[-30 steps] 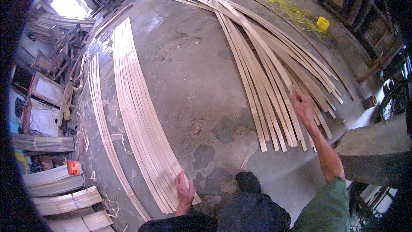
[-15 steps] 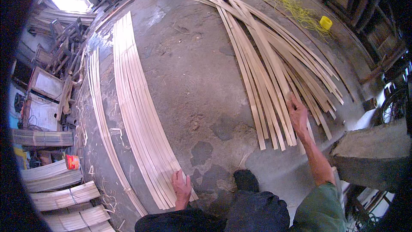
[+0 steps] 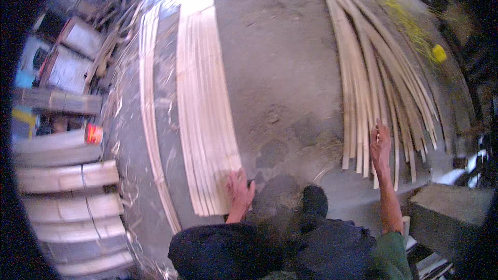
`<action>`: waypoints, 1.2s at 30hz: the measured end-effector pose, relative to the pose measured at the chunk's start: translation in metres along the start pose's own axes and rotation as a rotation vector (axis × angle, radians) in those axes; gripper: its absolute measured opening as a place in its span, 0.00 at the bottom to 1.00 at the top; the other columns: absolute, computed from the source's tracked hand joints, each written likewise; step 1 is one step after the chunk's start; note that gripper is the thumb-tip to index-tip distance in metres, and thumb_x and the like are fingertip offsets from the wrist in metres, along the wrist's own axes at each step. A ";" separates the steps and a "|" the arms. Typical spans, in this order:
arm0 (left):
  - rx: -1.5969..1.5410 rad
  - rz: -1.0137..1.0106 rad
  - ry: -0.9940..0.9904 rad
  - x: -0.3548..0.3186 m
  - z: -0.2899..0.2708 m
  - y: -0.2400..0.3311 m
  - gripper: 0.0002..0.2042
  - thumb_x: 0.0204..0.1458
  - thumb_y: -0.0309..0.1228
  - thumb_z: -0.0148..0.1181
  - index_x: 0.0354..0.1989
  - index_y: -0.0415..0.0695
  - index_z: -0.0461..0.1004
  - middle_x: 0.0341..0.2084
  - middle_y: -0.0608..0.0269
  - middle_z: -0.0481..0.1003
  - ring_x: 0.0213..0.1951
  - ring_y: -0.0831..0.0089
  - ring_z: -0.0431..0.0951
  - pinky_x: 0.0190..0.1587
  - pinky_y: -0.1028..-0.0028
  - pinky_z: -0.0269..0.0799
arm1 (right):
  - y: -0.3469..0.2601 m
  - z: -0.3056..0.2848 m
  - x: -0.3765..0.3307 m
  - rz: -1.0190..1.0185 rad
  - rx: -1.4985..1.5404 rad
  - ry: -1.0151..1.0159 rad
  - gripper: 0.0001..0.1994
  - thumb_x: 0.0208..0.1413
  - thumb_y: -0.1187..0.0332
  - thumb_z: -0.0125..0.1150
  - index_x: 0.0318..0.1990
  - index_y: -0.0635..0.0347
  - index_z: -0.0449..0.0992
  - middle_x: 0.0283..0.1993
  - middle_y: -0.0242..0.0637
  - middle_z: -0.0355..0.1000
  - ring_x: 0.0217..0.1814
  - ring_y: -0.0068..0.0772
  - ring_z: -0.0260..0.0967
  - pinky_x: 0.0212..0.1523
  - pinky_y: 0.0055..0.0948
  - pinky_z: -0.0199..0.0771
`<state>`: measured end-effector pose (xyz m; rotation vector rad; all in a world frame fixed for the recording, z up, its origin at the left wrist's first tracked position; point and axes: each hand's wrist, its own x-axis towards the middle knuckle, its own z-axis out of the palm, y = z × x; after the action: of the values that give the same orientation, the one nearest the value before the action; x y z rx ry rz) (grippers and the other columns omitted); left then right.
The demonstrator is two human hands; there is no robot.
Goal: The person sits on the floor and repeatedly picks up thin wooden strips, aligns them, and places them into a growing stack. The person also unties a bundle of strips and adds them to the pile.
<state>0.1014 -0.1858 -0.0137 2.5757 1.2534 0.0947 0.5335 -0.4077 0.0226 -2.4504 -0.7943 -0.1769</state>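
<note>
My left hand (image 3: 239, 191) lies with spread fingers on the near right corner of a row of pale, flat wooden strips (image 3: 202, 93), set side by side on the floor. Over on the right, my right hand (image 3: 380, 142) reaches into a loose, crossing fan of wooden strips (image 3: 358, 88). Its fingers are bunched round one strip well above the near ends; blur softens the exact grip. A narrower group of strips (image 3: 149, 98) runs along the left of the row.
Tied bundles of slats (image 3: 67, 176) are stacked at the left, with a red packet (image 3: 94, 134) on top. Yellow twine (image 3: 402, 13) and a yellow roll (image 3: 439, 53) lie at the far right. A concrete block (image 3: 441, 202) stands near my right arm.
The view has swung left and down, so everything sits further right in it. My left hand's fingers have spread at the row's edge. My right hand stays among the fanned strips.
</note>
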 end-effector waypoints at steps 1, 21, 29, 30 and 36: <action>0.000 -0.053 0.036 -0.008 -0.002 -0.007 0.29 0.48 0.36 0.60 0.59 0.38 0.64 0.53 0.43 0.62 0.55 0.48 0.61 0.57 0.54 0.57 | -0.021 0.026 -0.007 0.072 0.189 -0.199 0.17 0.64 0.69 0.50 0.59 0.59 0.68 0.45 0.43 0.71 0.45 0.33 0.70 0.45 0.34 0.70; -0.811 -0.443 0.167 -0.008 0.012 -0.027 0.25 0.52 0.26 0.57 0.59 0.35 0.60 0.42 0.50 0.70 0.43 0.61 0.73 0.46 0.66 0.70 | -0.314 0.193 -0.169 0.052 0.658 -0.957 0.19 0.55 0.57 0.56 0.42 0.69 0.73 0.35 0.48 0.75 0.39 0.40 0.74 0.41 0.37 0.72; -1.154 -0.533 -0.216 0.016 -0.051 0.030 0.16 0.58 0.29 0.54 0.53 0.34 0.68 0.38 0.63 0.75 0.37 0.76 0.73 0.41 0.75 0.70 | -0.255 0.182 -0.143 0.220 0.721 -0.978 0.22 0.55 0.52 0.59 0.40 0.67 0.73 0.35 0.42 0.73 0.37 0.32 0.70 0.38 0.33 0.71; -1.073 -0.522 -0.236 0.020 -0.068 0.042 0.16 0.59 0.30 0.54 0.52 0.34 0.69 0.38 0.63 0.75 0.37 0.77 0.73 0.41 0.76 0.70 | -0.258 0.179 -0.140 0.230 0.748 -1.006 0.22 0.55 0.52 0.59 0.40 0.67 0.73 0.35 0.42 0.73 0.36 0.31 0.70 0.38 0.32 0.71; -1.088 -0.314 -0.315 0.025 -0.003 0.010 0.13 0.58 0.32 0.53 0.47 0.38 0.70 0.32 0.61 0.76 0.35 0.71 0.75 0.40 0.71 0.71 | -0.234 0.173 -0.127 0.513 0.989 -0.954 0.17 0.56 0.57 0.60 0.38 0.65 0.72 0.31 0.37 0.73 0.31 0.23 0.68 0.31 0.24 0.69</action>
<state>0.1240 -0.1712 -0.0098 1.3938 1.0376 0.2210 0.2874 -0.2201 -0.0499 -1.5719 -0.3770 1.3194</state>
